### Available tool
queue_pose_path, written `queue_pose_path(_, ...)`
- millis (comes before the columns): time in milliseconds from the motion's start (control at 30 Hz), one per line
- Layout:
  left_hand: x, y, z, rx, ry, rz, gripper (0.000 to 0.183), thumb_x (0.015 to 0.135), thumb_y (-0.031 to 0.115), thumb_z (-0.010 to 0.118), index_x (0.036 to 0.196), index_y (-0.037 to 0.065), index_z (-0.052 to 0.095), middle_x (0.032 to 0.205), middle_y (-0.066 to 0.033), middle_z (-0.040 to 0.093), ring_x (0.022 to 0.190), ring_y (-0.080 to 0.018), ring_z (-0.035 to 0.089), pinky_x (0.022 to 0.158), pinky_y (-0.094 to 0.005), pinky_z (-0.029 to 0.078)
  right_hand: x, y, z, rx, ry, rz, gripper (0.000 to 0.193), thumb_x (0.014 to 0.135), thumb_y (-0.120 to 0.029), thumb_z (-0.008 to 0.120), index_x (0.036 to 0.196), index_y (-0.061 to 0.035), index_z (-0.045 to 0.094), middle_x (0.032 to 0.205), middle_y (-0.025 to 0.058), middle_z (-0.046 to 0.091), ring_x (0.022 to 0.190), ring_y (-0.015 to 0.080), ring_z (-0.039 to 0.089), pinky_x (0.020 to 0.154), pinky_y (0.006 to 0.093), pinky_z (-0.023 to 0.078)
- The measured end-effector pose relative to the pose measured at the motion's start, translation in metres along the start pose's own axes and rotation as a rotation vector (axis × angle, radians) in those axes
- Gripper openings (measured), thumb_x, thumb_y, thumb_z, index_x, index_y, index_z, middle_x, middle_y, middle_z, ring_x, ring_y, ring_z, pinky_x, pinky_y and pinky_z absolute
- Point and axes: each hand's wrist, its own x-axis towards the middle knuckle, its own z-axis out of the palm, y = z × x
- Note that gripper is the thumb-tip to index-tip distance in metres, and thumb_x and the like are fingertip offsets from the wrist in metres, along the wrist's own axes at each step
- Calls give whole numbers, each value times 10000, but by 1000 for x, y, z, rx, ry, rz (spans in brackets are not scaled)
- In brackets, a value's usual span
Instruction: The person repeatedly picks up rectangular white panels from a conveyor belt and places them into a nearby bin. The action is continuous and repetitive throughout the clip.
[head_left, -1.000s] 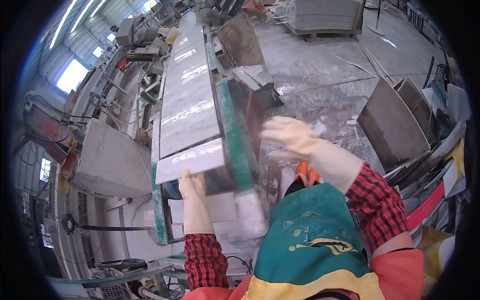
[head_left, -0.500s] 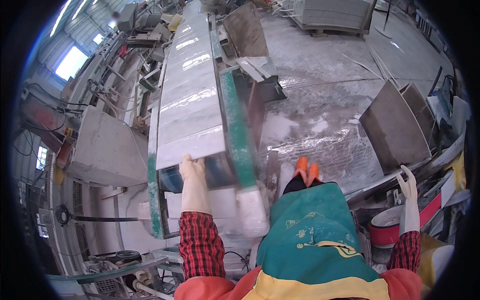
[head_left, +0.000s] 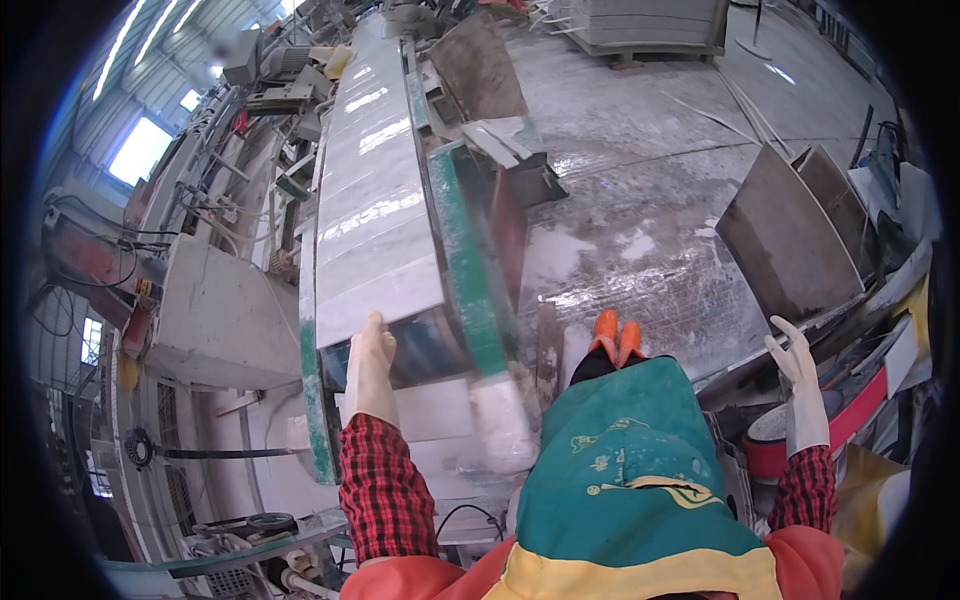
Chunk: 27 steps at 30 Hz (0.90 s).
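My gloved left hand [head_left: 372,350] is at the near edge of a white stone slab [head_left: 380,300], its thumb on top and its fingers curled at the edge, partly hidden. That slab is the closest in a row of wet white slabs [head_left: 375,145] running away along a conveyor. A dark blue belt [head_left: 425,352] shows below the slab's near edge. Out to the right, my gloved right hand [head_left: 795,365] hangs in the air, fingers apart and holding nothing, near leaning brown boards [head_left: 790,245].
A green side rail [head_left: 468,260] borders the conveyor's right side, with a white block [head_left: 503,420] at its near end. A red-rimmed round container [head_left: 768,440] stands below my right hand. Left is a large pale box [head_left: 215,315]. A pallet stack [head_left: 645,22] stands far off.
My left hand has moved slightly left along the slab's near edge. My right hand has shifted a little left and stays open. The view has turned slightly.
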Motion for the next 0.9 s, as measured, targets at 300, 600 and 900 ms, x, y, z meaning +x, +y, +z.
queue_pose_path(300, 17, 7, -24, 505, -56, 33, 535, 953, 531, 543, 896, 4, 617, 642, -44, 559, 450, -137, 483, 420, -269, 406, -6, 35, -26, -221, 231, -148, 444, 855, -177, 672, 1272, -33, 619, 1301, 175, 615, 1245, 336, 552, 1085, 387, 409)
queue_pose_path(600, -74, 46, 30, 781, -66, 586, 488, 980, 439, 533, 1295, 69, 578, 990, -138, 684, 783, -214, 686, 706, -342, 538, -48, 141, -139, -757, 600, 445, 469, 997, -318, 486, 1331, 10, 516, 1324, 241, 558, 1233, 403, 505, 1070, 447, 376)
queue_pose_path(900, -60, -17, 161, 818, -283, 1540, 533, 909, 151, 672, 1397, 27, 497, 1329, -227, 574, 1289, -397, 501, 1090, -436, 402, -57, 180, -126, -799, 619, 468, 539, 1013, -332, 429, 1432, 8, 423, 1452, 242, 449, 1361, 394, 388, 1132, 457, 319)
